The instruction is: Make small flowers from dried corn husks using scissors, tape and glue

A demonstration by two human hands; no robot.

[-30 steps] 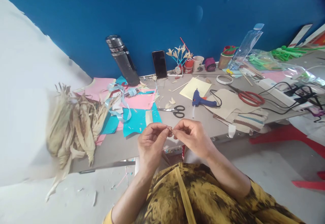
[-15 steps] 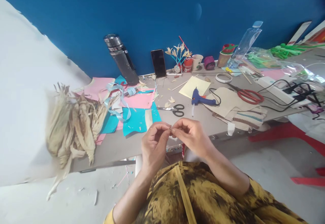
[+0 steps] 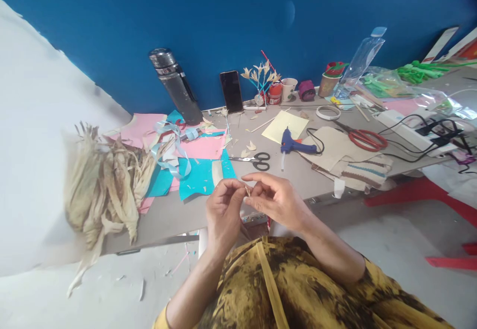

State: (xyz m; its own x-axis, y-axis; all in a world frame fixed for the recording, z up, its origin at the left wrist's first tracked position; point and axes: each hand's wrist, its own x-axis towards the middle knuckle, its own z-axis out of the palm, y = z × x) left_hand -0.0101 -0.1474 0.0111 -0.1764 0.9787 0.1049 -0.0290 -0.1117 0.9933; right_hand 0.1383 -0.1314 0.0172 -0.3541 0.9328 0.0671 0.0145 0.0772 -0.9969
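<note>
Over the table's front edge my two hands meet. My left hand [image 3: 225, 209] is closed, its thumb and index finger pinching a small pale strip [image 3: 248, 191], perhaps dried husk. My right hand [image 3: 278, 199] faces it with index finger stretched out and thumb apart from it, the thumb tip close to or touching the strip. Just beyond the hands lie black-handled scissors [image 3: 261, 161]. A blue glue gun [image 3: 298, 144] rests past my right hand. A rolled pale husk piece [image 3: 217, 172] is on blue paper [image 3: 197, 177] near my left hand.
Dried corn husks [image 3: 108, 190] hang over the table's left edge. Against the wall stand a thermos [image 3: 177, 88], a phone [image 3: 231, 92] and pale husk flowers [image 3: 261, 74]. Red-handled scissors [image 3: 367, 140], cloth [image 3: 335, 150] and a cabled power strip [image 3: 410, 132] are at right.
My right index finger has lifted away from the thumb and stretched left over the strip, which shows more now. My left hand keeps its pinch.
</note>
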